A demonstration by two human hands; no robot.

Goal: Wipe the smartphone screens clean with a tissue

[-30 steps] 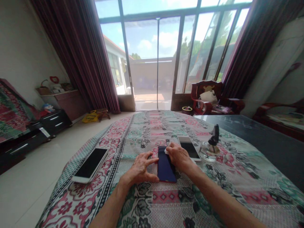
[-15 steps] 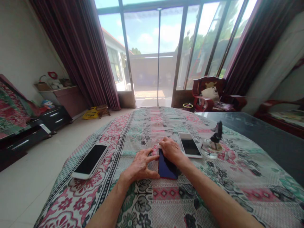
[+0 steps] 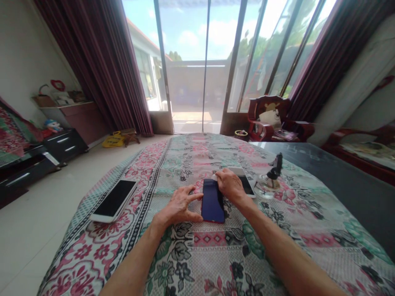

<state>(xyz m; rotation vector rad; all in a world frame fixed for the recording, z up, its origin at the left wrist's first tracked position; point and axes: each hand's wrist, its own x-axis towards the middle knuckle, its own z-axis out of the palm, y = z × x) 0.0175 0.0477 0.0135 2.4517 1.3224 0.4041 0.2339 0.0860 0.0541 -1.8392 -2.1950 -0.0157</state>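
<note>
A dark blue phone (image 3: 212, 202) lies face up on the flowered cloth (image 3: 197, 255) in front of me. My left hand (image 3: 179, 205) rests beside its left edge, fingers spread, with fingertip and thumb touching the phone's side. My right hand (image 3: 230, 186) is at the phone's top right corner, fingers pinched on a small white wipe (image 3: 214, 177) pressed against the screen. A white phone (image 3: 243, 181) lies just right of that hand, partly hidden by it.
Another white phone (image 3: 114, 200) lies at the left near the cloth's edge. A small glass dish holding a black object (image 3: 270, 181) stands to the right. A dark glossy table top (image 3: 339, 176) extends right; a red chair (image 3: 268, 119) stands by the window.
My right hand has slid the white wipe from the phone's left upper edge toward its top right corner. The left hand stays at the phone's side. The view has tilted a little.
</note>
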